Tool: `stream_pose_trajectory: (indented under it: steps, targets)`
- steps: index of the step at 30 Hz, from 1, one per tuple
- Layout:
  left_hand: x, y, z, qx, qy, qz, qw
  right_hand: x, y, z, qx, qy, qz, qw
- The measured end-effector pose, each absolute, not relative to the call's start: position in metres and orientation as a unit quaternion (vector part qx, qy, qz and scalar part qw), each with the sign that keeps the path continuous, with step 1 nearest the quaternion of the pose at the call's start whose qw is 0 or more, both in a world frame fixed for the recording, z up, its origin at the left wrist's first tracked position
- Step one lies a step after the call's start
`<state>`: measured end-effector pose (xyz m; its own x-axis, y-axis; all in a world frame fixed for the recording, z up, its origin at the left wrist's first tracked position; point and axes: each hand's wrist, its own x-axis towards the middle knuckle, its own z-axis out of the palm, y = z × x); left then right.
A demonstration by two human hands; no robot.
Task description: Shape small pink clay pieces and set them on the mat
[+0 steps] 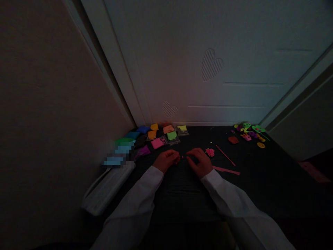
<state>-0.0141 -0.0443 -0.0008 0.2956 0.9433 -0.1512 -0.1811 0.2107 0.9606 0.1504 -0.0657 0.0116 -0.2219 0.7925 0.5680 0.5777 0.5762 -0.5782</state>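
In the dim head view, my left hand (167, 161) rests over the dark table with its fingers curled together; what they hold, if anything, is hidden. My right hand (201, 162) faces it, thumb and index finger apart, and I see nothing between them. A tiny pink piece (182, 157) lies on the table in the gap between both hands. Just beyond my right hand sits a cluster of small pink balls (210, 152). A thin pink tool (225, 155) lies to its right, and a flat pink strip (227, 170) lies nearer, its left end behind my right hand.
Several bags of coloured clay (158, 142) lie at the back left. A white box-like object (109, 189) stands along the left edge. At the back right are a reddish lump (233, 140), colourful small figures (246, 132) and a yellow disc (261, 145). A white door panel (182, 69) rises behind.
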Motion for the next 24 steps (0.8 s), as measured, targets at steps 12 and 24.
stream_pose_trajectory:
  steps: [12, 24]
  targets:
    - [-0.014, -0.045, 0.001, 0.454, 0.417, 0.420, 0.666, 0.152, -0.065, 0.009, -0.444, -0.771, 0.132, 0.438]
    - [-0.028, -0.040, 0.007, 0.342, 0.384, 0.495, 0.700, 0.153, -0.065, 0.013, -0.455, -0.764, 0.133, 0.438]
